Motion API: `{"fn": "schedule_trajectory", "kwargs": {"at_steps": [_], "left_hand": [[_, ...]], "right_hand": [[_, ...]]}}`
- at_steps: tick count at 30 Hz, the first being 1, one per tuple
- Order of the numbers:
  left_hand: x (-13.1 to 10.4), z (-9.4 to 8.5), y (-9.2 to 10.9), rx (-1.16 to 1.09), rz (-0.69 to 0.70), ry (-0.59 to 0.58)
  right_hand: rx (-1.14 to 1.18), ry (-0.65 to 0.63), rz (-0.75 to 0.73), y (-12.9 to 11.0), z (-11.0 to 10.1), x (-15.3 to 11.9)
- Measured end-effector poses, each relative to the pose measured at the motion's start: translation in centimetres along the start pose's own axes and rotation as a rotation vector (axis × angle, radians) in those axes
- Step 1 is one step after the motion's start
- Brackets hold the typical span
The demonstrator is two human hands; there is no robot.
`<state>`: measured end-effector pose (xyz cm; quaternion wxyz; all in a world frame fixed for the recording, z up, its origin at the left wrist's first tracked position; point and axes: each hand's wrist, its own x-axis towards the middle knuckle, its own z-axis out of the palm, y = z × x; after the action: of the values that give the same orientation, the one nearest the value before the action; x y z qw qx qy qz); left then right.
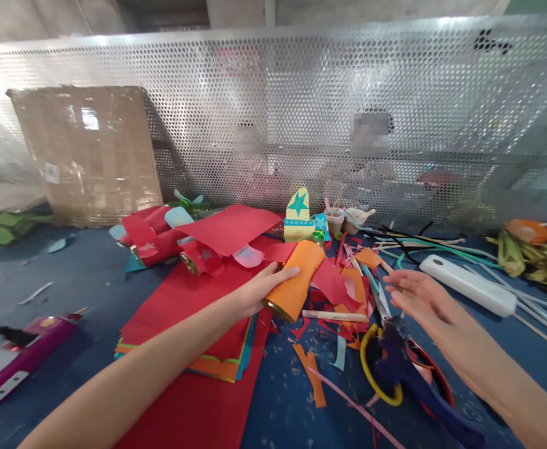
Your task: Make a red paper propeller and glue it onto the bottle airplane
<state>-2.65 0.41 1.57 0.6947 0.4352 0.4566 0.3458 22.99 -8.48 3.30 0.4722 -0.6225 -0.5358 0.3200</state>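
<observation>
My left hand (pixel 264 288) is wrapped round a bottle covered in orange paper (pixel 296 280), which lies tilted above the red sheets. Green shows at the bottle's far end. My right hand (pixel 418 299) is raised over the right side of the table, fingers stretched and apart. Close to its fingertips are paper scraps and a pale stick (pixel 386 267). Below it lies a dark blue tool (pixel 408 362), possibly a glue gun, with a yellow ring (pixel 371 362) and a red ring beside it. A metal blade (pixel 382 302) points away from these.
Stacked coloured paper (pixel 170 318) lies left of centre, with red-wrapped bottles (pixel 156 243) behind. A cardboard sheet (pixel 86 156) leans on the perforated metal screen (pixel 292 81); people are beyond it. A white device (pixel 469 284) and purple power strip (pixel 30 349) flank the workspace.
</observation>
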Motion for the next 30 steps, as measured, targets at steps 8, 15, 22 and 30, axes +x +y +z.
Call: {"fn": "schedule_trajectory", "kwargs": {"at_steps": [8,15,22,30], "left_hand": [[0.8,-0.3,-0.1,0.074,0.109,0.064],[1.0,-0.3,-0.2,0.232,0.21,0.114],[1.3,-1.7,0.2,0.629,0.309,0.259],[-0.2,-1.1,2.0,1.259,0.639,0.39]], "right_hand": [[-0.046,-0.087,-0.029,0.3,-0.1,-0.4],[-0.071,-0.123,-0.037,0.2,-0.4,-0.1],[-0.087,-0.11,-0.085,0.1,-0.5,0.0],[-0.27,-0.17,-0.111,-0.9,-0.6,-0.7]]}}
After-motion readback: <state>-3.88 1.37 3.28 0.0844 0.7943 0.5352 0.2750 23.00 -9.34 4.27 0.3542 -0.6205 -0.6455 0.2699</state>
